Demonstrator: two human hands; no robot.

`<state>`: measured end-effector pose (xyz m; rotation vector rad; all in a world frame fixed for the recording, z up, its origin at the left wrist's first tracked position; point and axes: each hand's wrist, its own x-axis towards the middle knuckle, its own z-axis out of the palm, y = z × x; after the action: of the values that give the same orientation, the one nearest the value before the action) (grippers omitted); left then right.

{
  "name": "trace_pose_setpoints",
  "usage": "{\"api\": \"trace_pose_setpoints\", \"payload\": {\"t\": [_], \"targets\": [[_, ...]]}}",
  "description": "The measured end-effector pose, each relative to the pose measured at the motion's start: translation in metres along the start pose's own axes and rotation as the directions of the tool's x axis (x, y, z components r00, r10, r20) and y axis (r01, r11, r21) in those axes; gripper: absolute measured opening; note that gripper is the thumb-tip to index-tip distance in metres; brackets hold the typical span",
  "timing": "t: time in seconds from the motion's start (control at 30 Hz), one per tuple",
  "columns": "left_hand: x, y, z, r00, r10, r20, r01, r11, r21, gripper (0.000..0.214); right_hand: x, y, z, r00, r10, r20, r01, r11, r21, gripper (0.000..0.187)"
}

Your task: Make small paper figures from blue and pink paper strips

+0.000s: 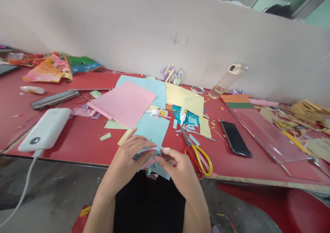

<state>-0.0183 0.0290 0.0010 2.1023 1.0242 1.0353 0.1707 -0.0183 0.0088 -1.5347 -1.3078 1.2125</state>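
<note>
Close to the table's front edge, my left hand [131, 157] and my right hand [179, 169] pinch a small folded paper piece [157, 151] in light blue and pink between thumbs and fingers. Fingers cover much of it, so its full shape is hidden. A light blue sheet [153, 131] lies under and beyond my hands. Right of my right hand rest scissors [190, 143] with yellow and red handles, blades pointing away. Two small white glue bottles [160, 113] [183, 114] lie past my hands. A pink sheet [126, 102] overlaps other paper at the left.
A white power bank [46, 128] with a cable sits on the left, near a grey harmonica-like case [54, 99]. To the right lie a phone [235, 139] and a clear-covered red folder [270, 133]. A tilted water bottle [228, 80] leans on the partition. Paper scraps [192, 121] are scattered about.
</note>
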Motion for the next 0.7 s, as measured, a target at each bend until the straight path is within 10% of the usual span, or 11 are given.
{"api": "trace_pose_setpoints", "payload": {"t": [0.7], "targets": [[-0.002,-0.004,-0.006,0.999,-0.029,0.029,0.030,0.998,-0.061,0.011,0.001,-0.002,0.002,0.999,-0.008,-0.049,0.007,1.000,-0.019,0.023]]}}
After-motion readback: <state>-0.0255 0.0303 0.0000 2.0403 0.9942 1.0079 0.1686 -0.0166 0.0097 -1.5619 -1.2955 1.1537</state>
